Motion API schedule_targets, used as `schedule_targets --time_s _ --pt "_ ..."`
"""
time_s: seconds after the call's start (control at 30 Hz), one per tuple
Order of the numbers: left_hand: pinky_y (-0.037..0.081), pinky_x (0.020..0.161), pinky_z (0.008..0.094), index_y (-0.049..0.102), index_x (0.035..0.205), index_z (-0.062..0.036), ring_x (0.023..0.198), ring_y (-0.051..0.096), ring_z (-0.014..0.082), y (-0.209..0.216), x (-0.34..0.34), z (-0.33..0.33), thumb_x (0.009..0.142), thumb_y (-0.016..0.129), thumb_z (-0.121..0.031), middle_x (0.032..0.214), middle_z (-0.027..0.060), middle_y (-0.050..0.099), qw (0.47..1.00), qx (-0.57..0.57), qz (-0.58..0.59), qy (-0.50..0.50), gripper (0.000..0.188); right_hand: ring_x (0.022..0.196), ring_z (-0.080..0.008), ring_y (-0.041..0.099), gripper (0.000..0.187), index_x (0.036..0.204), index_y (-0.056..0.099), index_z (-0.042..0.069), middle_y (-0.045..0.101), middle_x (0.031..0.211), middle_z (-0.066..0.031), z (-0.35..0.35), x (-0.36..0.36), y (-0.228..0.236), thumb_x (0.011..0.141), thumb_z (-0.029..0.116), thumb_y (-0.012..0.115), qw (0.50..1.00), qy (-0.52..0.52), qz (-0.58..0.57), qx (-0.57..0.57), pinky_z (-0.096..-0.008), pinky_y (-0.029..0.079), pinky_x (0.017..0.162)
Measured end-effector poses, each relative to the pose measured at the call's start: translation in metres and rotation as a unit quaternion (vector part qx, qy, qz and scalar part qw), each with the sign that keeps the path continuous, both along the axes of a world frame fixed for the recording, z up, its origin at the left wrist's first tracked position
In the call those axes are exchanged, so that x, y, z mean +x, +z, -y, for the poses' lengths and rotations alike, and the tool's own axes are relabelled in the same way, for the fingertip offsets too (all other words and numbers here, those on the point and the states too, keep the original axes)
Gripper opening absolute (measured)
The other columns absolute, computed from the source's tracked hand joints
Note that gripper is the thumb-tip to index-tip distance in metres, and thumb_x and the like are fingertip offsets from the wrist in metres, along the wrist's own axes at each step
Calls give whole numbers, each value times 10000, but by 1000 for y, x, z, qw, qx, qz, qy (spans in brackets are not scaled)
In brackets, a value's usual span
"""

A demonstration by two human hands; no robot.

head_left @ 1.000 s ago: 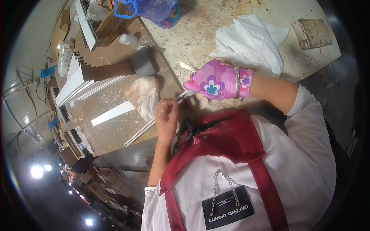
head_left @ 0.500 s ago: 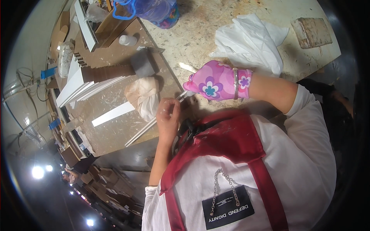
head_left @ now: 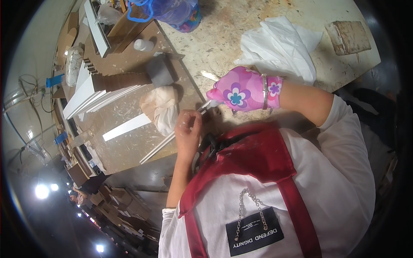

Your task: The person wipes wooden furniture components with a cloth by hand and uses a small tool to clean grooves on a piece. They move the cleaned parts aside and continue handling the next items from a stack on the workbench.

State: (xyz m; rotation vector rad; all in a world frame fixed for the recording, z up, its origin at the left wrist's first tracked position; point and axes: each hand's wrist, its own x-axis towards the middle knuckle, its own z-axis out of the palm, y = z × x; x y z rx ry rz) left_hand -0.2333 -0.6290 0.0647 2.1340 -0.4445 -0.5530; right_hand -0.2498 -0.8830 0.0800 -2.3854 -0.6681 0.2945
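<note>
My bare left hand (head_left: 188, 131) has its fingers curled around a thin white strip (head_left: 157, 149), which slants over the near edge of the brown board. In a pink flowered glove, my right hand (head_left: 238, 89) is closed at the strip's far end. Something small and whitish (head_left: 214, 103) shows under its fingertips, too small to name. A pale flat piece (head_left: 209, 75) juts out past the glove's far side; whether the hand grips it is hidden. Left of my left hand lie a bunched beige-white cloth (head_left: 159, 109) and a wider flat white strip (head_left: 127, 127).
White boards with brown edges (head_left: 112, 86) stand stacked at the left, near a grey block (head_left: 159, 71) and a white bottle (head_left: 143, 45). A blue jug (head_left: 183, 15) stands at the back. White cloth (head_left: 279, 47) and a stained block (head_left: 348, 37) occupy the right tabletop.
My gloved right hand has shifted slightly to the right, and the flat piece beside it has tilted a little. My left hand stays almost still on the thin strip.
</note>
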Motion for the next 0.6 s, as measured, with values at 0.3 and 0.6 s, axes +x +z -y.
schedule_targets --time_s 0.3,0.6 --pt "421 718 236 598 893 19 782 514 106 3 2 3 911 592 -19 858 34 555 1000 24 5 -7 43 619 -352 617 154 978 586 98 597 683 -146 0 -2 -3 829 115 551 999 -11 -15 -38 -441 482 542" --pt "468 730 301 635 903 27 782 596 201 4 4 9 891 628 -75 879 108 610 998 59 12 0 103 600 -342 610 113 933 575 85 598 675 -138 -3 -2 -7 825 116 565 1000 -20 -4 -18 -427 469 519"
